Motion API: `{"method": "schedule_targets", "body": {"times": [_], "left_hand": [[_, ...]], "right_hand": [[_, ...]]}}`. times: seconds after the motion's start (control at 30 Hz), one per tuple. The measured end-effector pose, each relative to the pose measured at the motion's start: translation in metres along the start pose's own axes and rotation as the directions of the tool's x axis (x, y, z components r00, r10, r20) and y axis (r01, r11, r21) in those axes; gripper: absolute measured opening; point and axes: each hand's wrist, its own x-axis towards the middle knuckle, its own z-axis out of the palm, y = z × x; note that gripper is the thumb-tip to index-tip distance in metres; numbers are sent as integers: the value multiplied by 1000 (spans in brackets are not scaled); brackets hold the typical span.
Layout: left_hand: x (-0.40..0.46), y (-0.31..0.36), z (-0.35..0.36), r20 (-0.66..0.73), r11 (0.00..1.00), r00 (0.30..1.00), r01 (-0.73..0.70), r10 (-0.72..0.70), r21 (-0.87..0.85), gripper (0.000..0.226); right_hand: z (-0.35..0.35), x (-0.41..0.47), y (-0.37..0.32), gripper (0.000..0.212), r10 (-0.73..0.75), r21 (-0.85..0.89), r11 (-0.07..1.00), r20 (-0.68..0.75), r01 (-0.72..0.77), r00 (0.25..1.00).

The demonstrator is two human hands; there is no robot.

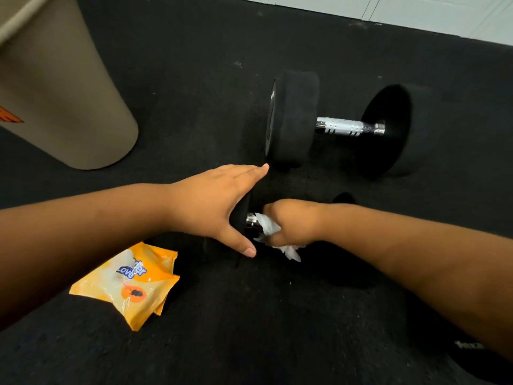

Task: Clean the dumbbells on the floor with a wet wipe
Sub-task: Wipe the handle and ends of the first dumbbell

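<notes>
While both hands work low over the black floor (194, 79), the near dumbbell (251, 219) lies between them with its long axis running left to right, most of it hidden under the arms. Its left end is a black, matte, round weight, and only a short stretch of shiny chrome handle shows beside it. The left hand (213, 207) lies flat and spread against that left weight, fingers straight, thumb reaching down, gripping nothing. The right hand (294, 222) is curled round the handle with a crumpled white wet wipe (270, 227) bunched inside its grip, a tail of the wipe hanging out below the fist. A second dumbbell (341, 126) lies just beyond the hands, apart from them, its axis also left to right though tilted a little, with two thick black rubbery discs and a ribbed chrome bar joining them. That makes two dumbbells on the floor. One orange and white packet of wipes (130, 284), glossy and creased, lies flat on the floor beneath the left forearm, near the left hand. One tan plastic bin (63, 87) with smooth tapering walls stands well beyond the left arm. The floor looks like coarse, speckled rubber matting, and a pale strip of wall (388, 9) runs along its far edge.
</notes>
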Motion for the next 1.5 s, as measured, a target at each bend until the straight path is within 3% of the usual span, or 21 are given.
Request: {"method": "schedule_targets", "body": {"times": [0.1,0.27,0.33,0.43,0.5,0.57,0.63,0.7,0.77,0.87,0.97,1.03,1.1,1.17,1.23,1.27,1.37,1.43,1.5], "left_hand": [[1,-1,0,-1,1000,1000,2,-2,0,134],[1,0,-1,3,1000,1000,12,-12,-2,134],[1,1,-1,6,1000,1000,19,-19,-3,134],[3,1,-4,11,1000,1000,20,-20,9,134],[4,0,-5,13,1000,1000,21,-21,14,135],[5,-1,-7,20,1000,1000,19,-19,18,136],[6,-2,-9,34,999,999,23,-25,32,136],[6,7,-13,22,999,999,37,-37,37,129],[8,22,-18,-93,997,996,4,-10,-72,111],[16,45,-17,-308,930,951,-79,-38,-359,69],[28,56,-7,-349,942,930,-13,-112,-336,30],[35,61,-5,-387,938,912,-6,-137,-345,11],[43,66,-8,-398,920,903,-9,-160,-391,15],[52,70,-9,-363,896,914,0,-180,-445,9],[59,73,-4,-356,898,916,9,-184,-441,10],[60,73,2,-368,913,913,11,-176,-408,10],[53,79,27,-386,965,921,-44,-62,-260,2],[44,85,42,-241,972,969,-112,60,-209,12],[35,86,49,-113,981,982,-163,151,-106,39]], "right_hand": [[8,0,0,33,-23,-28,999,-68,21,997],[-9,-7,5,44,-34,130,991,126,17,991],[-15,-8,7,46,-38,133,991,142,19,989],[-18,-6,9,39,-21,147,989,9,19,1000],[-19,-6,9,42,23,256,967,-127,10,992],[-22,-11,11,42,90,569,821,-222,54,971],[-32,-25,12,39,157,816,562,-267,136,951],[-44,-44,13,39,161,863,457,-317,214,935],[-51,-64,13,40,98,859,443,-330,256,939],[-48,-86,10,40,39,843,461,-330,276,943],[-37,-98,9,40,60,809,471,-428,353,902],[-31,-103,13,37,95,753,535,-503,382,859],[-28,-108,20,34,70,554,744,-620,373,782],[-22,-113,28,41,-34,235,935,-687,266,726],[-8,-114,38,58,-50,7,997,-712,78,701],[1,-113,42,63,-3,0,1000,-742,5,670],[25,-110,51,67,199,225,974,-774,-33,601],[33,-107,57,70,246,299,954,-757,-14,606],[33,-104,59,69,226,301,953,-768,26,598]]}}
